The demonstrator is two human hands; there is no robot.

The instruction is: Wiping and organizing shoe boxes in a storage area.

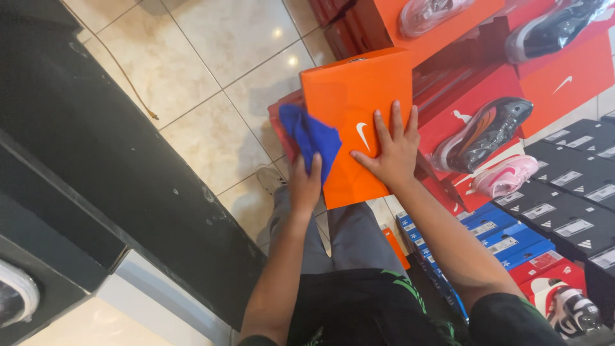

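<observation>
Two hands: left hand (306,186) grasping soft blue cloth (312,136); right hand (391,150) released, flat on glossy orange box (349,96).

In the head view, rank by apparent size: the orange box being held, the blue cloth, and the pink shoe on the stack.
1. Orange box, clearly largest.
2. Blue cloth.
3. Pink shoe: looks close to the cloth in size and lies farther from the camera, so that order is unsure.

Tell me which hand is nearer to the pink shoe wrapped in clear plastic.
Right. The right hand lies flat on the orange cardboard shoebox, on the side toward the pink shoe wrapped in clear plastic. The left hand, holding a blue cloth, is at the box's far edge.
</observation>
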